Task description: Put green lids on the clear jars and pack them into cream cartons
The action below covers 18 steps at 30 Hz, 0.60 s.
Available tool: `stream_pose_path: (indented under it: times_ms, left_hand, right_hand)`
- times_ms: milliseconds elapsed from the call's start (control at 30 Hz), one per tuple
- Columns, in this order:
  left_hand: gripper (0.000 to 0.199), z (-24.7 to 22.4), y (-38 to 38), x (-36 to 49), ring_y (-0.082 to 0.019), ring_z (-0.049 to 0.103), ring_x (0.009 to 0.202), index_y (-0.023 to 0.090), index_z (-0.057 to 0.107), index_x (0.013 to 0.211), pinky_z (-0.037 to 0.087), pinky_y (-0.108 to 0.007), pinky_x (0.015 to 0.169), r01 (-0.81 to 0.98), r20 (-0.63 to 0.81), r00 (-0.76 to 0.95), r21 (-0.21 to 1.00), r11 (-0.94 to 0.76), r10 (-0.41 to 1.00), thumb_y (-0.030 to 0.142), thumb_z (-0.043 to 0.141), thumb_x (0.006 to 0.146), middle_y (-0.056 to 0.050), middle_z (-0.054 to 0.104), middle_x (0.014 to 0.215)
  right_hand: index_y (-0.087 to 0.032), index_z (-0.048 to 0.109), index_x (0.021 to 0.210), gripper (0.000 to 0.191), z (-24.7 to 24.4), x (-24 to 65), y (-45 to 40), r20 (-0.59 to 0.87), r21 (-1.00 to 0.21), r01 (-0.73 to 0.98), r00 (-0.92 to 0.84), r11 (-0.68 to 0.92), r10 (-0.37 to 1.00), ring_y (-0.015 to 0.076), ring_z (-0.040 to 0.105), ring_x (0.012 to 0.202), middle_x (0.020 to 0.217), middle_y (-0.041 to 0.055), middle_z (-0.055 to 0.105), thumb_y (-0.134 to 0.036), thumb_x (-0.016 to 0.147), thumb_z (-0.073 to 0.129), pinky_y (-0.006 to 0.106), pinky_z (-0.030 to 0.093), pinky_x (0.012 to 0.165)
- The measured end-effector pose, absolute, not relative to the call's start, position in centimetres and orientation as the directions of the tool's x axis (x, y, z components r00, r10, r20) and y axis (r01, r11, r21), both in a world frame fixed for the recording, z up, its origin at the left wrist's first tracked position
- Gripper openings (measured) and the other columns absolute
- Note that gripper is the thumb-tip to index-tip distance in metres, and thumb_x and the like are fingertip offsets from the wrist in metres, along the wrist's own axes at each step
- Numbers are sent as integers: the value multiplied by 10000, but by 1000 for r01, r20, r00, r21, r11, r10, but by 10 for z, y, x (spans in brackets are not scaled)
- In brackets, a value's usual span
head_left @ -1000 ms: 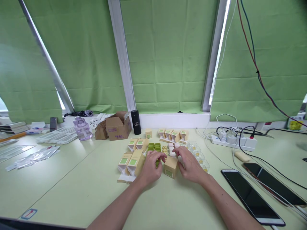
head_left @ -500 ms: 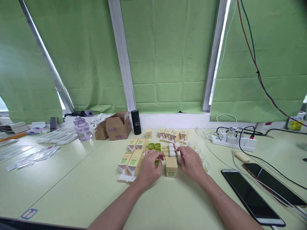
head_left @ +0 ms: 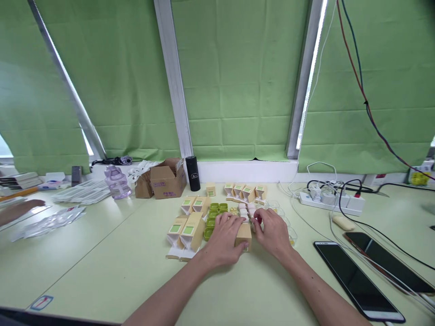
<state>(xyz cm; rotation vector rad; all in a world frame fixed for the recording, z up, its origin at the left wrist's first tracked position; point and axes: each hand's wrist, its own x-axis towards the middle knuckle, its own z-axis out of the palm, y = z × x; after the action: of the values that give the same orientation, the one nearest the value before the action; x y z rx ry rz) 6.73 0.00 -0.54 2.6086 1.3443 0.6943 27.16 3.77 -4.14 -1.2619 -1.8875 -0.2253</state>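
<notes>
My left hand (head_left: pixel 224 237) lies over a small tan box (head_left: pixel 244 235), its fingers across the far side and its thumb at the near side. Close on the right, my right hand (head_left: pixel 270 228) has its fingertips pinched beside the box; what they hold, if anything, is too small to tell. Green square cups (head_left: pixel 211 222) stand in rows left of my left hand. Beyond the hands are small yellow pieces (head_left: pixel 233 210) and white-pink pieces (head_left: pixel 243 211). Clear round cups (head_left: pixel 291 235) sit partly behind my right hand. Open tan boxes (head_left: pixel 192 230) stand at the left.
More tan boxes (head_left: pixel 247 193) stand farther back. A cardboard box (head_left: pixel 167 181), a black cylinder (head_left: pixel 193 174) and a purple bottle (head_left: pixel 117 183) are at the back left. Two phones (head_left: pixel 356 278) and a power strip (head_left: pixel 353 204) lie right. Another person's hand (head_left: pixel 25 209) reaches in at far left.
My left hand has moved right, from over the green cups onto the tan box. My right hand has shifted slightly. Another person's hand has appeared at the far left.
</notes>
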Motion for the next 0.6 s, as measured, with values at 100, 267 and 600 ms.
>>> stream_pose_path:
  times_ms: [100, 267, 600]
  left_hand:
    - [539, 0, 2, 71, -344, 507, 1251, 240, 562, 1389, 389, -521, 1080, 774, 298, 506, 258, -579, 810, 323, 715, 879, -92, 661, 1297]
    - [441, 9, 8, 74, -333, 559, 1181, 231, 639, 1264, 424, -491, 1031, 807, 205, 529, 179, -563, 824, 303, 713, 834, -102, 671, 1221]
    - [521, 77, 60, 42, -327, 582, 1294, 291, 599, 1372, 426, -439, 1089, 883, 178, 442, 84, -461, 879, 410, 724, 881, -72, 664, 1359]
  right_hand:
    - [-220, 601, 885, 98, -41, 271, 37, 712, -299, 832, -131, 467, 690, 221, 584, 751, 757, 30, 658, -228, 971, 555, 310, 321, 657]
    - [-219, 607, 858, 135, -40, 271, 36, 734, -306, 828, -110, 471, 670, 220, 583, 734, 745, 32, 651, -242, 977, 548, 314, 324, 658]
    - [-221, 592, 825, 158, -38, 267, 30, 798, -308, 761, -121, 571, 591, 199, 566, 690, 708, 20, 657, -251, 979, 570, 313, 326, 653]
